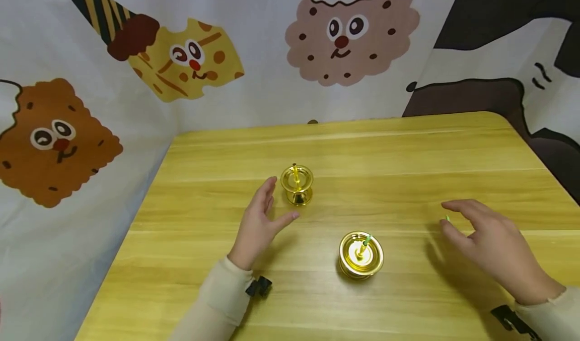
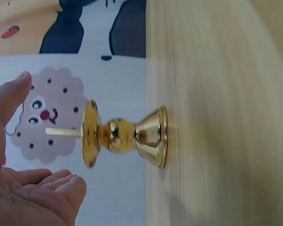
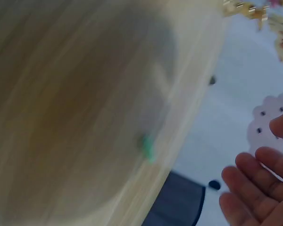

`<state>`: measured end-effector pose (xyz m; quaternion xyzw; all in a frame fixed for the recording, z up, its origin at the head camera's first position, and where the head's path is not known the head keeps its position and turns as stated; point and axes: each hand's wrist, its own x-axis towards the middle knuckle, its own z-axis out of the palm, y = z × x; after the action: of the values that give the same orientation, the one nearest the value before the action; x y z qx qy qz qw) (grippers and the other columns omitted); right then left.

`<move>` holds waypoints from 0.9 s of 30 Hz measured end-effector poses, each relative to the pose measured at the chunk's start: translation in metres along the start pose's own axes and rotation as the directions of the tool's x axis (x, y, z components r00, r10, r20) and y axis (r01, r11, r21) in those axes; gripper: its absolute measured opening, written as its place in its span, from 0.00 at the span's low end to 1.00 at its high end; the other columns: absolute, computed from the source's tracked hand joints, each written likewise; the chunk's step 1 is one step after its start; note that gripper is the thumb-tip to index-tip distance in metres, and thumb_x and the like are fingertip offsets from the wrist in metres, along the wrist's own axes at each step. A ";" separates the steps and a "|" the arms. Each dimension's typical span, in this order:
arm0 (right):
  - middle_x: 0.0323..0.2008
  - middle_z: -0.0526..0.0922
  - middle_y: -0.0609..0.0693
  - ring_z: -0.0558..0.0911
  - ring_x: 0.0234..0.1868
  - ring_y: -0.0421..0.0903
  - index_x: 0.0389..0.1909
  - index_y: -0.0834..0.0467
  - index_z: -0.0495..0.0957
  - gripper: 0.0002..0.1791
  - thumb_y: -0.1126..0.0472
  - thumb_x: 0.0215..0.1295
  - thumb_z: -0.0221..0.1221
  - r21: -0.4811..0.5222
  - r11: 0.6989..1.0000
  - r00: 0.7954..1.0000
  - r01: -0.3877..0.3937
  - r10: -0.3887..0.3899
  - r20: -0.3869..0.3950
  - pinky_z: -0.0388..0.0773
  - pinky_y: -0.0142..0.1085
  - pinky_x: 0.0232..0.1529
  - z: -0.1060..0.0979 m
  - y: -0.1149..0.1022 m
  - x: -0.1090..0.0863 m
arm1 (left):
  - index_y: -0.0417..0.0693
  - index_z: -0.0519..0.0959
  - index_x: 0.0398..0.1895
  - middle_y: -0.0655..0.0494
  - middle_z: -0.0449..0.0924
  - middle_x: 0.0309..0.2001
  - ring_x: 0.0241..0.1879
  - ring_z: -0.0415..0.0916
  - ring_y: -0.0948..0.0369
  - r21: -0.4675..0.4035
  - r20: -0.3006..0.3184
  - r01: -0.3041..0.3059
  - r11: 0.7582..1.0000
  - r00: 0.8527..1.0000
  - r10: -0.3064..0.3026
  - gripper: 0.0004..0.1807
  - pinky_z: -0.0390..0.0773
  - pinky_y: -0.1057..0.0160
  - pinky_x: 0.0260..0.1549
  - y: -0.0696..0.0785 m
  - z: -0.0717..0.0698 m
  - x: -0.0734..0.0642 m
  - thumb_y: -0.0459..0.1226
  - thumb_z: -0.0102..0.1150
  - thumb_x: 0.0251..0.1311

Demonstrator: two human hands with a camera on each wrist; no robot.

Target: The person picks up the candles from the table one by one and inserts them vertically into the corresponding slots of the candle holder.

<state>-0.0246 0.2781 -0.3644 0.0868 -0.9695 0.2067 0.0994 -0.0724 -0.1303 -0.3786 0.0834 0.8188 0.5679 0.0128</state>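
Observation:
A gold candle holder [image 1: 299, 196] with a thin yellow candle [image 1: 296, 175] upright in it stands on the table. My left hand [image 1: 259, 225] is just left of it, thumb and fingers apart, not touching it; the left wrist view shows the same holder [image 2: 148, 134] side-on. Nearer the front, a second gold candle holder [image 1: 349, 266] bears a short green candle [image 1: 366, 241]. At the right my right hand [image 1: 498, 248] hovers over the table, thumb and fingertips apart, holding nothing. A small green piece [image 3: 147, 148] lies on the table near it, mostly hidden in the head view.
The wooden table [image 1: 217, 180] ends at a white cloth [image 1: 263, 69] with printed cartoon biscuits behind and to the left. Dark printed shapes [image 1: 476, 13] cover the cloth at the right. A black strap [image 1: 259, 286] sits on the left sleeve.

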 end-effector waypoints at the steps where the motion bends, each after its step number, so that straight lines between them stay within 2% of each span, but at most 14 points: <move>1: 0.54 0.80 0.66 0.84 0.26 0.53 0.55 0.64 0.79 0.21 0.58 0.65 0.66 -0.024 1.000 1.000 -0.013 0.013 0.014 0.78 0.49 0.22 0.000 0.004 0.001 | 0.44 0.52 0.79 0.49 0.54 0.77 0.76 0.53 0.57 -0.009 -0.010 0.006 1.000 1.000 -0.006 0.52 0.58 0.61 0.71 -0.002 -0.002 0.002 0.41 0.74 0.56; 4: 0.52 0.79 0.68 0.84 0.25 0.54 0.54 0.67 0.79 0.22 0.57 0.64 0.66 -0.085 0.996 0.999 -0.030 0.033 0.032 0.79 0.52 0.23 0.003 0.014 0.002 | 0.44 0.52 0.79 0.51 0.53 0.78 0.76 0.51 0.58 -0.032 -0.031 0.022 0.999 0.999 -0.023 0.52 0.58 0.61 0.71 -0.007 -0.005 0.009 0.40 0.74 0.56; 8: 0.50 0.79 0.70 0.83 0.34 0.64 0.52 0.70 0.79 0.24 0.55 0.64 0.66 -0.129 0.989 0.992 -0.077 0.089 0.090 0.79 0.58 0.29 0.005 0.027 0.004 | 0.44 0.51 0.80 0.52 0.52 0.78 0.77 0.50 0.58 -0.038 -0.036 0.053 0.998 0.998 -0.055 0.52 0.57 0.60 0.71 -0.011 -0.007 0.019 0.40 0.74 0.58; 11: 0.50 0.78 0.72 0.81 0.40 0.69 0.53 0.71 0.78 0.28 0.51 0.65 0.65 -0.161 0.980 0.969 -0.118 0.149 0.195 0.78 0.61 0.35 0.007 0.035 0.006 | 0.44 0.50 0.80 0.52 0.51 0.78 0.77 0.50 0.58 -0.028 -0.038 0.086 0.996 0.995 -0.087 0.52 0.57 0.60 0.71 -0.014 -0.006 0.028 0.41 0.73 0.58; 13: 0.50 0.78 0.71 0.80 0.44 0.70 0.53 0.71 0.79 0.29 0.49 0.66 0.64 -0.186 0.976 0.951 -0.115 0.163 0.263 0.77 0.62 0.38 0.009 0.039 0.006 | 0.43 0.50 0.80 0.50 0.51 0.78 0.77 0.50 0.57 -0.024 -0.042 0.108 0.994 0.993 -0.109 0.52 0.57 0.60 0.71 -0.016 -0.005 0.033 0.41 0.73 0.58; 16: 0.48 0.80 0.69 0.80 0.45 0.68 0.49 0.69 0.82 0.26 0.48 0.66 0.63 -0.229 0.972 0.944 -0.056 0.126 0.306 0.78 0.61 0.41 0.012 0.040 0.006 | 0.41 0.50 0.79 0.47 0.51 0.78 0.76 0.51 0.53 0.010 -0.040 0.130 0.991 0.991 -0.130 0.53 0.58 0.58 0.71 -0.020 -0.002 0.042 0.42 0.73 0.58; 21: 0.38 0.83 0.58 0.82 0.39 0.58 0.37 0.61 0.86 0.13 0.54 0.65 0.63 -0.270 0.962 0.955 0.044 0.039 0.295 0.80 0.55 0.36 0.015 0.040 0.006 | 0.41 0.49 0.80 0.48 0.51 0.79 0.76 0.53 0.49 0.091 -0.006 0.149 0.985 0.989 -0.149 0.56 0.60 0.55 0.71 -0.022 0.004 0.053 0.48 0.74 0.57; 25: 0.30 0.80 0.49 0.79 0.31 0.49 0.30 0.57 0.86 0.05 0.60 0.63 0.65 -0.267 0.959 0.955 0.100 -0.017 0.297 0.80 0.49 0.30 0.017 0.040 0.009 | 0.43 0.48 0.80 0.51 0.50 0.79 0.76 0.51 0.52 0.079 0.026 0.166 0.983 0.985 -0.168 0.57 0.59 0.56 0.71 -0.021 0.009 0.058 0.49 0.73 0.57; 27: 0.28 0.78 0.48 0.78 0.29 0.47 0.30 0.57 0.86 0.04 0.62 0.62 0.66 -0.252 0.963 0.954 0.094 -0.015 0.299 0.79 0.47 0.29 0.018 0.039 0.010 | 0.43 0.48 0.80 0.50 0.51 0.79 0.76 0.52 0.53 0.064 0.041 0.168 0.984 0.984 -0.171 0.56 0.59 0.56 0.71 -0.020 0.011 0.060 0.49 0.74 0.57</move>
<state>-0.0456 0.3043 -0.3932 0.1297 -0.9894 0.0579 -0.0295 -0.1328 -0.1180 -0.3971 0.0271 0.8392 0.5375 0.0775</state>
